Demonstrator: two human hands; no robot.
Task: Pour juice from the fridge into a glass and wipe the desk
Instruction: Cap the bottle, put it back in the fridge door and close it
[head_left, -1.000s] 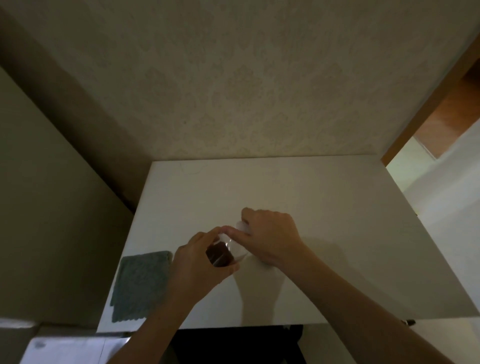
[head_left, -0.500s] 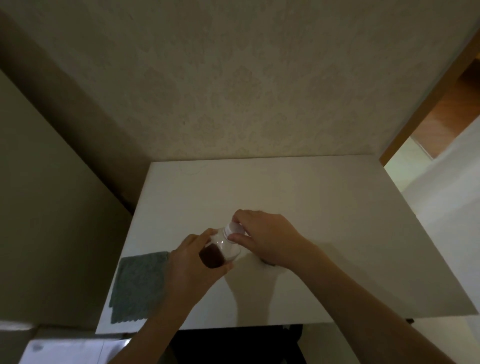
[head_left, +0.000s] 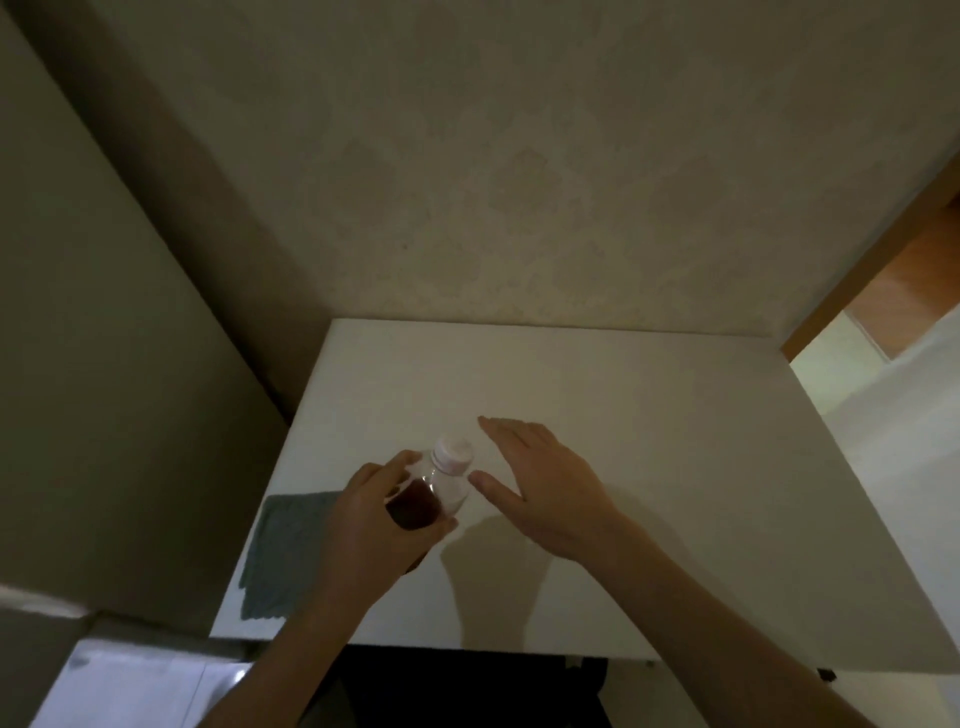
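The juice bottle stands over the near-left part of the white desk, its pale cap on and dark juice filling the lower body. The left hand is wrapped around that body from seven o'clock, fingers curled shut on it. The right hand sits at three o'clock of the cap — flat, fingers spread, gripping nothing, thumb just beside the neck. A grey cloth lies at nine o'clock near the desk's left edge. No glass is in view. The step looks like working the cap; whether it is tightened or loose cannot be told. Next would call for a glass — or the cloth.
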